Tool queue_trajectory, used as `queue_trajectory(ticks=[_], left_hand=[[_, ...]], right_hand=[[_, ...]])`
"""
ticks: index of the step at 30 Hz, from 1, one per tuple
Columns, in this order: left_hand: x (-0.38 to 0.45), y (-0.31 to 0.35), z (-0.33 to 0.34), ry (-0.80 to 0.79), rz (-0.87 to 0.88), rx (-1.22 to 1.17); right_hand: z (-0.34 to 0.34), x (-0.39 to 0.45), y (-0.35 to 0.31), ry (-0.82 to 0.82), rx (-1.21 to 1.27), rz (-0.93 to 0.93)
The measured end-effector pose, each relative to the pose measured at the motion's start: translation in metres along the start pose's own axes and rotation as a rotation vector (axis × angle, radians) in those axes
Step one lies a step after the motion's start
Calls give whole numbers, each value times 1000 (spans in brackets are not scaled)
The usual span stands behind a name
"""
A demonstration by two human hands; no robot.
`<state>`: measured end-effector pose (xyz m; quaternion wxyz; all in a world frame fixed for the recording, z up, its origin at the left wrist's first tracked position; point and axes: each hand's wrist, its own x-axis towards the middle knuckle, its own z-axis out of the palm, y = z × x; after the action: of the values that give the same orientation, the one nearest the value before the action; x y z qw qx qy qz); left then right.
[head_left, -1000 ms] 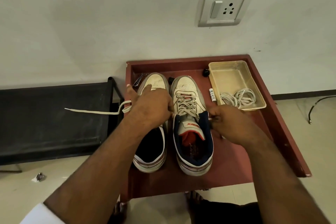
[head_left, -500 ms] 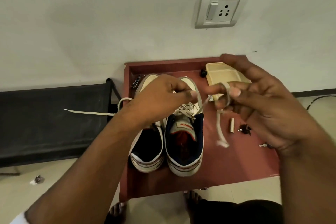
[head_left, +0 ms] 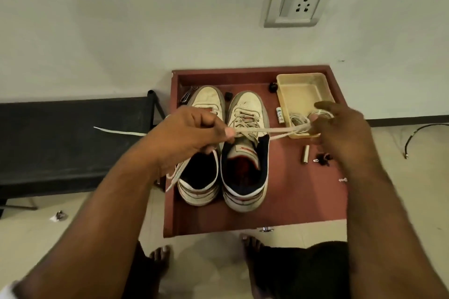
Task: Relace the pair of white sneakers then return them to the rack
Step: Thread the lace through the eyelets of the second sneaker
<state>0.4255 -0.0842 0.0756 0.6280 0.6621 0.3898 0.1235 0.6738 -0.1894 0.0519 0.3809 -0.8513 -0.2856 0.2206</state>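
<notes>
Two white sneakers stand side by side, toes toward the wall, on a reddish-brown table [head_left: 286, 201] in the middle of the frame. The left sneaker [head_left: 206, 104] has a loose lace [head_left: 116, 131] trailing off to the left of the frame across a black bench [head_left: 60, 141], and another stretch of lace hangs down beside its heel at the table's left edge. The right sneaker [head_left: 247, 114] is laced across its eyelets, with its tongue standing up and its dark lining open to view.

The left hand [head_left: 192, 133], just left of centre, is clenched around one end of the right sneaker's lace, pinching it between thumb and forefinger. The right hand [head_left: 340, 131], at centre right, grips the other end with curled fingers. Between them the shoelace [head_left: 267, 130] runs in two nearly level strands, pulled taut just above the right sneaker's tongue.

At the upper right of the table sits a cream plastic tray [head_left: 301, 85] with a coil of white cord [head_left: 296, 120] in its near end, partly hidden by the right hand. A small white tube [head_left: 279, 115] lies beside the tray, and a battery [head_left: 305, 154] and some small dark bits lie lower down on the table. A wall socket [head_left: 300, 2] is at the upper right of the frame. Bare feet show on the floor at the bottom.
</notes>
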Motion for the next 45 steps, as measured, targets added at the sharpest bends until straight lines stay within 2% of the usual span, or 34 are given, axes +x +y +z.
queue_trajectory(ticks=[1, 2, 3, 6, 9, 12, 14, 17, 21, 24, 27, 33, 36, 40, 45], left_hand=[[0, 1, 0, 16, 29, 22], [0, 3, 4, 9, 52, 46], [1, 6, 9, -3, 75, 67], [4, 13, 19, 2, 101, 88], [6, 10, 8, 75, 104, 96], [11, 3, 0, 86, 83, 131], [13, 0, 4, 78, 93, 145], [20, -3, -4, 197, 118, 124], [24, -5, -9, 291, 130, 136], [27, -4, 12, 222, 138, 207], [27, 2, 24, 199, 179, 183], [30, -9, 19, 336, 82, 169], [32, -11, 21, 353, 16, 251], [34, -14, 28, 249, -120, 475], [33, -19, 26, 297, -144, 289]], right_hand=[[1, -3, 0, -40, -231, -66], [4, -8, -4, -101, -336, -145], [9, -13, -11, -191, -319, -221], [31, -35, -33, -478, 40, -333], [40, -41, -23, -490, 341, -269], [46, -39, -15, -588, 439, -213], [53, -39, -19, -544, 502, -225], [48, -30, -20, -384, 496, -243], [27, -12, -5, -218, 196, -290], [46, -19, -11, -278, 67, -421], [69, -30, -21, -391, 189, -458], [63, -24, -23, -311, 405, -360], [66, -23, -20, -320, 339, -311], [71, -25, -17, -263, 156, -360], [78, -28, -14, -326, 87, -405]])
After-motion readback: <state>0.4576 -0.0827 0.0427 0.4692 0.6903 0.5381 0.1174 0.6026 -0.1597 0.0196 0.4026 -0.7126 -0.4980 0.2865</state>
